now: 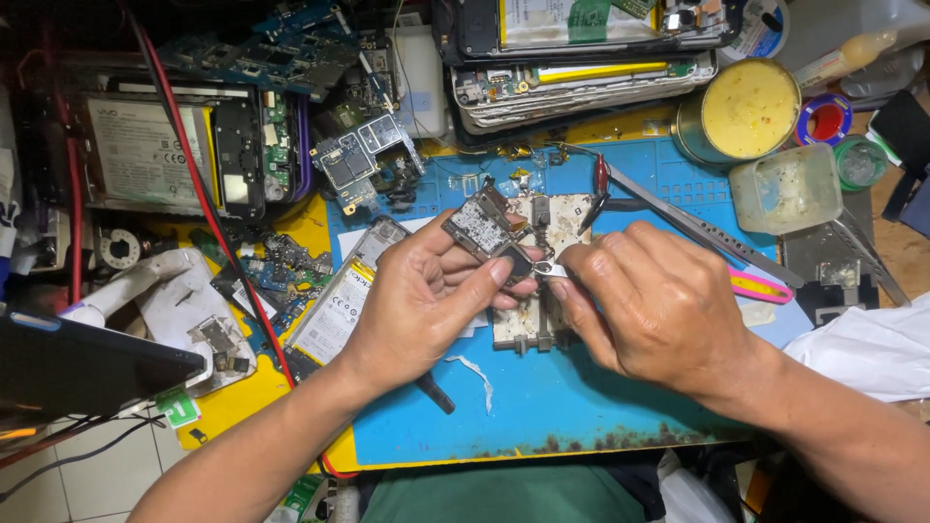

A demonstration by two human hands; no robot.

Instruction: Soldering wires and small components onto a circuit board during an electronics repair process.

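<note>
Worktop (242,402) is yellow w/ a blue repair mat (581,407) on top, crowded. Far left: dark tray edge (87,363), cut off by frame; opened phones (184,150) behind a red cable (194,184). Center: left hand (426,291) pinches a small circuit board (489,230) over the mat. Right hand (644,305) closed on metal tweezers (550,270), tips at board; the tool's handle is hidden. Right: yellow paste tin (748,108), white cloth (862,349) partly out of frame.

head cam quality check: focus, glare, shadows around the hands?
Head view: evenly lit, no harsh glare; the left hand holding the small circuit board and the right hand with metal tweezers look sharp; soft shadow under the wrists on the blue mat; top-left corner falls dark; slight wide-angle bending at the edges.
</note>
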